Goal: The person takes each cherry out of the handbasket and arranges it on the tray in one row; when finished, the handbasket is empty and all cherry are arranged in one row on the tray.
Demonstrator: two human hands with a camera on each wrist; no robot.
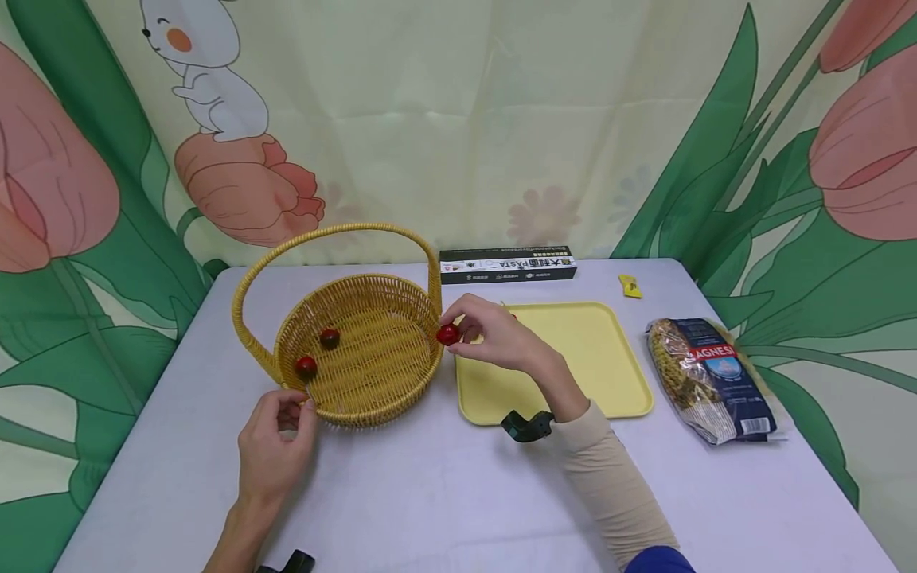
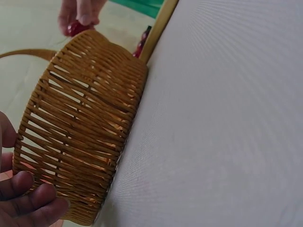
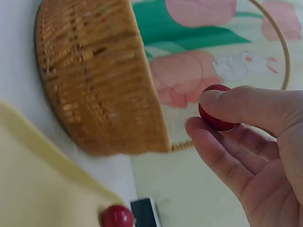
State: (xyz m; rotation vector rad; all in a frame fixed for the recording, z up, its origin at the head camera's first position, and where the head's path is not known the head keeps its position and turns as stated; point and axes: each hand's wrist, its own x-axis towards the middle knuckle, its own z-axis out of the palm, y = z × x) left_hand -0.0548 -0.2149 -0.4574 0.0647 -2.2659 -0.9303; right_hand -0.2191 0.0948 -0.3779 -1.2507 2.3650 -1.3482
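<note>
My right hand (image 1: 487,338) pinches a red cherry (image 1: 448,334) between thumb and fingers, at the right rim of the wicker basket (image 1: 372,410). In the right wrist view that cherry (image 3: 217,108) shows above the basket's rim height, beside its wall (image 3: 102,80). My left hand (image 1: 275,446) grips the basket's front-left rim, its fingers (image 2: 42,201) curled against the outer wall. Inside the basket lie two dark red cherries, one (image 1: 329,339) farther in and one (image 1: 306,368) near the left hand. Another cherry (image 3: 117,216) sits on the yellow tray (image 1: 587,358), mostly hidden by my right hand in the head view.
The basket's tall handle (image 1: 344,228) arches over it. Behind the tray stands a black pasta box (image 1: 509,265). A small yellow packet (image 1: 630,286) lies at the back right, with a bag of pasta (image 1: 709,382) in front of it. A printed curtain (image 1: 430,119) hangs behind the table.
</note>
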